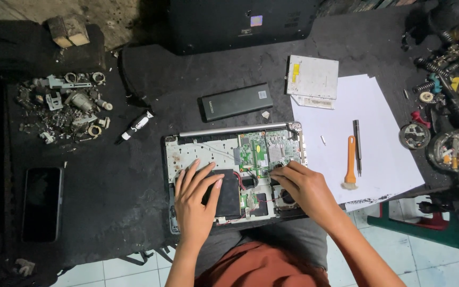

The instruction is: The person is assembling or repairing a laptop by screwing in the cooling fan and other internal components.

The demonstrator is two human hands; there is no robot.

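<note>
left hand (195, 199) flat and open on the black drive in the opened laptop (235, 170) | right hand (301, 186) pinching something tiny by the green board (254, 154), can't tell what | laptop's long axis runs side to side under both my hands | orange brush (350, 162) off right on the counter

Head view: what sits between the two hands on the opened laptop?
In the head view, a red wire and a small green board lie between the left hand and the right hand, beside the black battery.
</note>
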